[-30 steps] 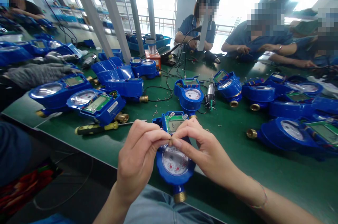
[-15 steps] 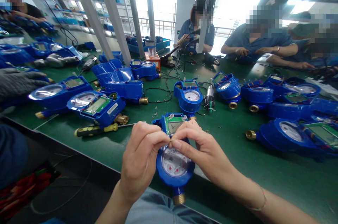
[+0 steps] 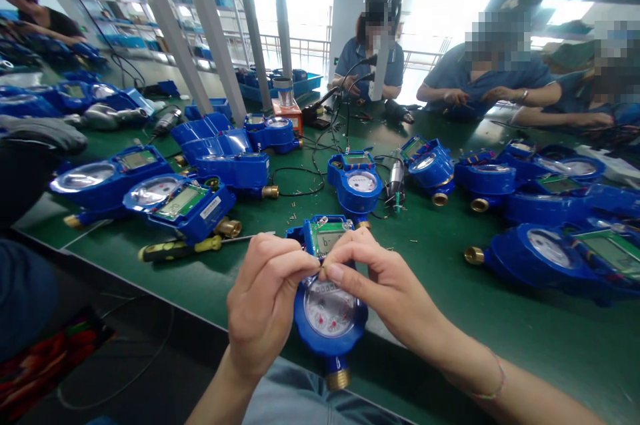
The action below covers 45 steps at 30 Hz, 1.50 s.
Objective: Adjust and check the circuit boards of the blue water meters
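A blue water meter (image 3: 330, 318) with a round dial and brass threaded end lies in front of me at the table edge. Its green circuit board with a small LCD screen (image 3: 326, 241) shows above my fingers. My left hand (image 3: 267, 301) and my right hand (image 3: 373, 275) meet over the seam between dial and screen, thumbs and forefingers pinched. Whatever is between the fingertips is too small to make out. Behind this unit stands another blue water meter (image 3: 356, 188).
A yellow-and-black screwdriver (image 3: 183, 249) lies left of my hands, beside open blue meters (image 3: 187, 201). Small loose screws (image 3: 295, 205) are scattered on the green table (image 3: 415, 318). An electric screwdriver (image 3: 397, 178) rests farther back. More meters (image 3: 545, 251) are at right; co-workers sit opposite.
My hands stay pinched over the meter with only a tiny shift of the fingertips. At the left edge, a neighbour's gloved hand has pulled back and a dark sleeve shows.
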Available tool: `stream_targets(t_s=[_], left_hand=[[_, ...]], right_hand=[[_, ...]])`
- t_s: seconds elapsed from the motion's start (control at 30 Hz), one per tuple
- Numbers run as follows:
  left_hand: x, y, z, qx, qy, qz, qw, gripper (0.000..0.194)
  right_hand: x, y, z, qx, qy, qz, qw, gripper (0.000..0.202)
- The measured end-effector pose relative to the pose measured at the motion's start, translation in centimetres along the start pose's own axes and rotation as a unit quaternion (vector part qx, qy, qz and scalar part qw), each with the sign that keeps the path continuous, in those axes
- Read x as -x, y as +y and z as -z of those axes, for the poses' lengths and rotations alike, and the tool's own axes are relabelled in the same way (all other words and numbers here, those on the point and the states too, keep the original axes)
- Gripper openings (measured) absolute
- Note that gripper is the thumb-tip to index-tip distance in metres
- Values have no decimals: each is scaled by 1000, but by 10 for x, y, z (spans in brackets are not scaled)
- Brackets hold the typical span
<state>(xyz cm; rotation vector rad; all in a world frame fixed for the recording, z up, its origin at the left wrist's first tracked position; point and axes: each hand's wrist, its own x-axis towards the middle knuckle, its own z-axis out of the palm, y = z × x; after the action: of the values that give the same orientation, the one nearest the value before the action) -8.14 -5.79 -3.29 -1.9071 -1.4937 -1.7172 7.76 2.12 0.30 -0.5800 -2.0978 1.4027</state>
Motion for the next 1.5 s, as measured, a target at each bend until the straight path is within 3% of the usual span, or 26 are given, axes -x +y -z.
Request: stream_targets(t_s=[0.43,0.7,0.93,1.13,1.5], left_hand=[[-1,2,-3,-25,7,-9,1000,20],[-1,-1,-5,-68,24,-73,995,21],[0,0,-5,-51,35,-46,997,21],[-2,0,-4,-62,24,-64,996,19],[0,-4,2,-34,-37,47,998,14]], right_hand=[[-1,-3,0,14,7,4,1000,18],[-1,-2,-1,8,12,0,1000,18],[0,-3,0,9,11,4,1000,18],[-1,-3,0,11,15,0,1000,18],[-2,-1,-2,32,28,7,999,17]])
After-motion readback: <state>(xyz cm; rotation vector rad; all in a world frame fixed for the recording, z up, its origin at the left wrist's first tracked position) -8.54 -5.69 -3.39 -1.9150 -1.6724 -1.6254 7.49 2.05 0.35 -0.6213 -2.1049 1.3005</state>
